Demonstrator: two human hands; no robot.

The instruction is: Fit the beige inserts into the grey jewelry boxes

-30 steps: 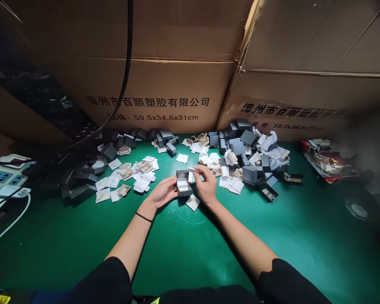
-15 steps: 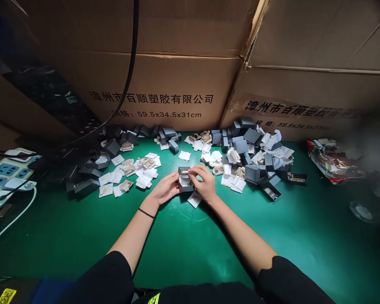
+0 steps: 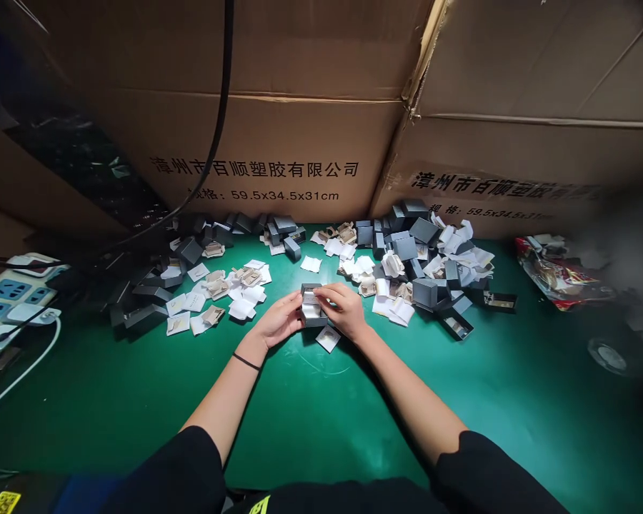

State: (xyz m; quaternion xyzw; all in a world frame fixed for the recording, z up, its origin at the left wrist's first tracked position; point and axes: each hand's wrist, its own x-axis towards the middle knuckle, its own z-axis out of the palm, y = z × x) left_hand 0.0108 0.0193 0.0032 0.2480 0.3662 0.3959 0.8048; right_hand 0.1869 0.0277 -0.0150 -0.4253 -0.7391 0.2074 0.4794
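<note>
A small dark grey box point(image 3: 314, 321), its top open and a pale lining inside, is held over the green table in front of me. My left hand point(image 3: 278, 319) is closed around the box's left side, thumb low and fingers along the edge. From the right, my right hand point(image 3: 344, 311) reaches over the box with its fingertips pinched at the inner top part. Whatever lies between those fingertips is too small and hidden to name. Just below the box lies a white square card point(image 3: 328, 338), and a white paper piece point(image 3: 311, 264) lies beyond it.
Dark boxes point(image 3: 426, 293) and crumpled white papers point(image 3: 399, 310) pile up at the right. More papers point(image 3: 243, 307) and boxes point(image 3: 147, 314) lie left. Large cartons point(image 3: 278, 128) stand behind. A power strip point(image 3: 8, 289), hanging black cable point(image 3: 219, 107) and red plastic packet point(image 3: 562, 278) flank the table.
My right fingertips have shifted slightly left over the top of the box, and its pale interior shows more brightly. My left hand keeps its hold. The view has moved a little.
</note>
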